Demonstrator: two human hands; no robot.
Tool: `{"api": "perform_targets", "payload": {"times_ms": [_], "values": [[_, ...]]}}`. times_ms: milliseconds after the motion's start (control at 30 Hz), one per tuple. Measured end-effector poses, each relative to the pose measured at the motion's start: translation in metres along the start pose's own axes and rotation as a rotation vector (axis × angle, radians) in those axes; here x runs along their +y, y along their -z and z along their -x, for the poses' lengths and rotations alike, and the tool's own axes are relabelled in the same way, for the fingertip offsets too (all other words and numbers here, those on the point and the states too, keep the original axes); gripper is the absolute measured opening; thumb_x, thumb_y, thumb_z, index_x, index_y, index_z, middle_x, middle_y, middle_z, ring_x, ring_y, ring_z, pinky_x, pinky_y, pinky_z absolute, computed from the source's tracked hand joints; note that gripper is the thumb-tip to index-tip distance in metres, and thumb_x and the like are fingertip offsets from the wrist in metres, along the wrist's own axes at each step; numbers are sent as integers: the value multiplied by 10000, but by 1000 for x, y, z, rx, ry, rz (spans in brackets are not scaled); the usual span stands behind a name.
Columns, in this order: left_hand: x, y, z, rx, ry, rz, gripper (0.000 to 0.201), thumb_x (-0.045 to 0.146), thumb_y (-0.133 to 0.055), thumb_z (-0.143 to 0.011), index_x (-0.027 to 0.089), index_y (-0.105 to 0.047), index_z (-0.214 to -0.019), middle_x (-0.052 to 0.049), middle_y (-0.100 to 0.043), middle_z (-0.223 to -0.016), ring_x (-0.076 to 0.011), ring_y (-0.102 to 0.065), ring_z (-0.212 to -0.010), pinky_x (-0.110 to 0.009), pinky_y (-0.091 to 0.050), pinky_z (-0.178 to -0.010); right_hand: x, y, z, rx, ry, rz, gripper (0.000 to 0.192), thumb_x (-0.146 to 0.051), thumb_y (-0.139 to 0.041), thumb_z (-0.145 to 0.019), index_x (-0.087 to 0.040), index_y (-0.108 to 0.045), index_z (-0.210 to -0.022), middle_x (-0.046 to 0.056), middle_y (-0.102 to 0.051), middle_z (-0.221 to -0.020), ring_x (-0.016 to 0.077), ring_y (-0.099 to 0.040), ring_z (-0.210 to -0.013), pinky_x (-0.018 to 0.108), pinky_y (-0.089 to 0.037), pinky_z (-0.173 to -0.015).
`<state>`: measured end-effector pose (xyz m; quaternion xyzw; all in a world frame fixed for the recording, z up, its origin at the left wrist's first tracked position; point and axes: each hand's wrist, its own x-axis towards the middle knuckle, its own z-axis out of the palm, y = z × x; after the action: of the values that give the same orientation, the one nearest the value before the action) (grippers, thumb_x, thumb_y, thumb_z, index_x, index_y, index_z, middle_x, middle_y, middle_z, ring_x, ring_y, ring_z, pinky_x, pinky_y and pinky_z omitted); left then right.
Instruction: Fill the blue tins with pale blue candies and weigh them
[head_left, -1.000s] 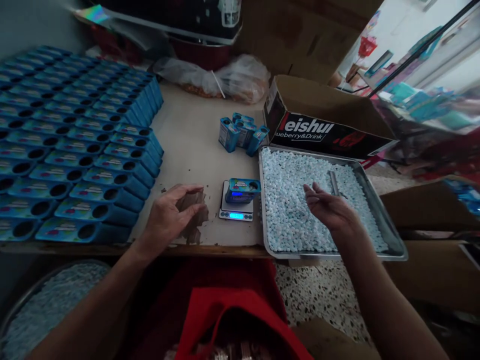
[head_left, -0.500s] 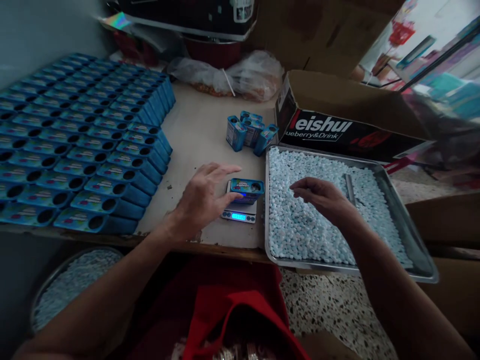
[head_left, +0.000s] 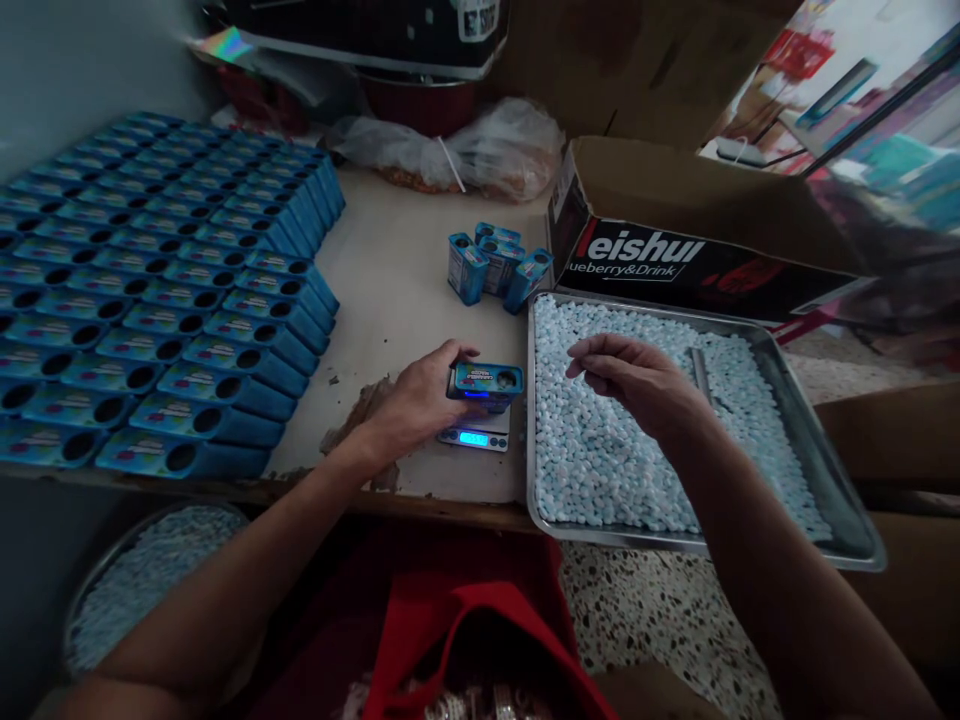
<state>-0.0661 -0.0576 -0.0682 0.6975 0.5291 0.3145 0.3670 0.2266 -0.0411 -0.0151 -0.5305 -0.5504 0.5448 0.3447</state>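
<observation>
My left hand [head_left: 427, 395] grips a small blue candy box [head_left: 489, 380] from its left side, thumb in front and fingers behind. The box has a round dark opening on top and sits on or just over a small digital scale [head_left: 474, 440] with a lit blue display; I cannot tell whether they touch. Over the left part of a metal tray [head_left: 531, 420] hovers my right hand [head_left: 630, 380], its fingertips pinched together. Whatever lies between those fingertips, if anything, is too small to make out. Pale blue and white candies [head_left: 600, 470] fill the tray.
Rows of blue boxes [head_left: 165, 290] cover the table's left side. Several more boxes [head_left: 495, 265] stand behind the scale. A black cardboard box [head_left: 675, 250] is behind the tray, where a metal strip [head_left: 699, 375] lies. A basin of candies [head_left: 150, 570] sits lower left.
My left hand has closed around the box on the scale, having been apart from it with fingers spread. My right hand has shifted slightly left and up above the tray.
</observation>
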Motion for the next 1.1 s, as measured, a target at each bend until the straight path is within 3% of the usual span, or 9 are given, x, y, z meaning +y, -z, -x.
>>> {"api": "perform_targets", "payload": {"times_ms": [100, 200, 367, 467, 633, 833, 900, 1000, 1100], "values": [[-3, -7, 3, -17, 85, 193, 422, 360, -825, -768, 207, -694, -1139, -43, -768, -990, -231, -718, -891, -332, -575, -804, 1, -1, -3, 91, 122, 252, 227, -247, -759, -813, -237, -789, -1038, 60, -758, -1004, 204, -634, -913, 330, -494, -778], [6, -9, -4, 58, -109, 182, 285, 300, -762, -826, 194, -708, -1086, -48, -758, -1012, -226, -706, -950, -349, -571, -878, 9, -8, 1, 218, 160, 269, 236, -290, -818, -797, -260, -799, -1031, 58, -732, -1201, 234, -621, -1106, 345, -506, -880], [34, -6, -33, 240, -658, -149, 270, 144, -612, -913, 247, -747, -1123, -68, -734, -1183, -239, -634, -1179, -415, -482, -1089, 22, -41, 0, 174, -138, -515, 309, -474, -620, -990, -184, -725, -1021, 57, -736, -885, 151, -679, -748, 266, -553, -677], [37, -12, -46, 299, -757, -227, 328, 99, -570, -920, 263, -748, -1141, -60, -732, -1188, -234, -626, -1193, -413, -471, -1102, 18, -54, -3, 71, -262, -791, 397, -455, -433, -1081, -156, -672, -977, 75, -733, -841, 153, -700, -694, 261, -577, -648], [23, -30, -48, 345, -557, -179, 254, 152, -653, -879, 231, -731, -1107, -68, -733, -1116, -249, -646, -1096, -403, -506, -1025, 16, -52, 2, 25, -307, -925, 237, -288, -461, -1075, -149, -630, -982, 135, -764, -913, 163, -724, -778, 282, -612, -775], [5, -42, -43, 285, -225, 105, 347, 355, -781, -823, 211, -698, -1128, -69, -721, -1107, -241, -687, -1056, -367, -549, -982, 21, -43, 7, 32, -356, -938, 119, -53, -585, -890, -118, -666, -948, 106, -748, -883, 94, -615, -633, 181, -533, -582], [1, -41, -41, 293, -139, 175, 415, 395, -811, -787, 207, -686, -1135, -66, -724, -1108, -238, -697, -1030, -371, -555, -980, 17, -41, 10, 82, -253, -849, 184, -39, -649, -836, -121, -690, -995, 92, -758, -899, 74, -565, -605, 171, -501, -560], [4, -37, -37, 260, -68, 268, 444, 387, -831, -751, 199, -681, -1125, -60, -735, -1094, -235, -703, -1016, -361, -562, -960, 2, -43, 13, 214, 32, -576, 266, -224, -728, -882, -183, -702, -1143, 68, -780, -987, 71, -492, -565, 202, -460, -525], [17, -31, -30, 178, -1, 361, 446, 385, -839, -734, 185, -687, -1102, -60, -743, -1048, -235, -707, -983, -351, -567, -926, -13, -52, 8, 268, 278, -230, 337, -376, -681, -946, -285, -693, -1271, 45, -783, -1100, 144, -613, -711, 286, -533, -638]]}}
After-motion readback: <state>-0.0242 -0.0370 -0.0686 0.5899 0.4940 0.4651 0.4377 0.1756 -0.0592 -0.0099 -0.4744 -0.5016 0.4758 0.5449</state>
